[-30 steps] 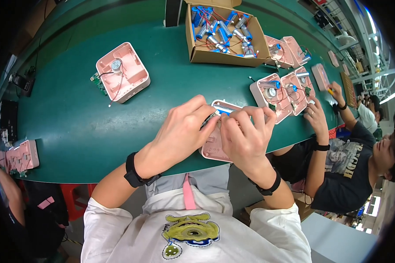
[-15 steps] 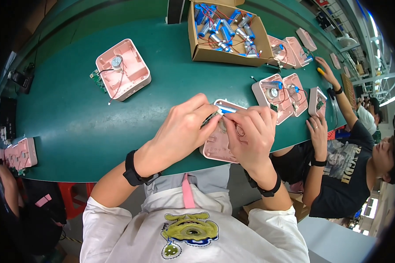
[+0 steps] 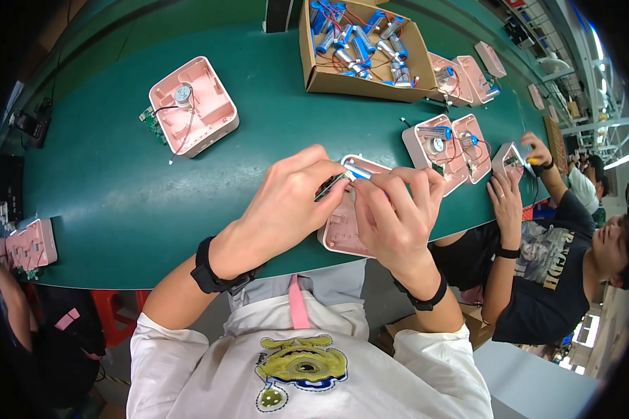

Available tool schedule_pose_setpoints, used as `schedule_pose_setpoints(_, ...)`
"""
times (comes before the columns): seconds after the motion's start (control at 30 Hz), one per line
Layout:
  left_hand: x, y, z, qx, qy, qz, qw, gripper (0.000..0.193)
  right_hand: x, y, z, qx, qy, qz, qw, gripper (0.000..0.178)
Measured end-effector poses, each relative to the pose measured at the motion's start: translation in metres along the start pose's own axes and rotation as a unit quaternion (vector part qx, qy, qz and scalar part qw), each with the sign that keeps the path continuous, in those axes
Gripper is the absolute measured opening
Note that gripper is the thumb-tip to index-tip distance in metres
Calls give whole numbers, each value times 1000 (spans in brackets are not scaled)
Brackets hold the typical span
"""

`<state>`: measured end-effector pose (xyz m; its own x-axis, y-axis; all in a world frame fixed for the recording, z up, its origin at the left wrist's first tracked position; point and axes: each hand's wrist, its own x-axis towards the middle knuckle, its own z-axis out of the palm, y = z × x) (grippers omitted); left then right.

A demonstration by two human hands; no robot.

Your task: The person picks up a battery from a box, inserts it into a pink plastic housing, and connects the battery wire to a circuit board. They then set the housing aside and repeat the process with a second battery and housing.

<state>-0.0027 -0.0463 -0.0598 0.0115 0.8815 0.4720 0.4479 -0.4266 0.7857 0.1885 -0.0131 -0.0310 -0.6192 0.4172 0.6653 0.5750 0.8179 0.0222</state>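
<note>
My left hand point(image 3: 283, 199) is closed, pinching a small green circuit board point(image 3: 330, 187) edge-on between thumb and fingertips. My right hand point(image 3: 402, 223) meets it there, its thumb and index finger pressed together at a small white connector point(image 3: 349, 175) by the board's edge. Below both hands lies an open pink plastic housing point(image 3: 342, 237), mostly covered by the right hand. A blue cylindrical battery point(image 3: 360, 171) shows at the housing's far end. The right fingers hide the wire behind the connector.
A cardboard box point(image 3: 363, 87) of wired blue batteries stands at the back. One pink housing point(image 3: 217, 115) with a dangling board sits far left; opened housings point(image 3: 419, 153) lie to the right. At right, a co-worker's hands point(image 3: 507, 202) handle another housing.
My hands stay joined over the housing, with the right fingers shifting slightly around the connector. The co-worker's far hand has come nearer, to the housing in front of them.
</note>
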Motion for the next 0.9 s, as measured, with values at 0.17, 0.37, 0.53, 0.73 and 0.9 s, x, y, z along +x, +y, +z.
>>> schedule_pose_setpoints(0.17, -1, 0, 0, 18, -5, 11, 1000, 18, -1, -1, 1, -8, -11, -3, 1000, 25)
schedule_pose_setpoints(0.37, -5, 6, -1, 60, -11, 47, 997, 22, -1, -5, 1, -4, -16, -9, 1000, 22)
schedule_pose_setpoints(0.53, -5, 6, 0, 63, -7, 73, 995, 24, 3, -5, 2, 20, -12, -13, 1000, 21)
schedule_pose_setpoints(0.73, -5, 5, 0, 39, -9, 66, 997, 23, 5, -4, 5, 55, 9, 2, 998, 23)
schedule_pose_setpoints(0.9, -4, 6, 1, 39, -9, 56, 998, 21, 3, -2, 8, 64, 20, 20, 998, 20)
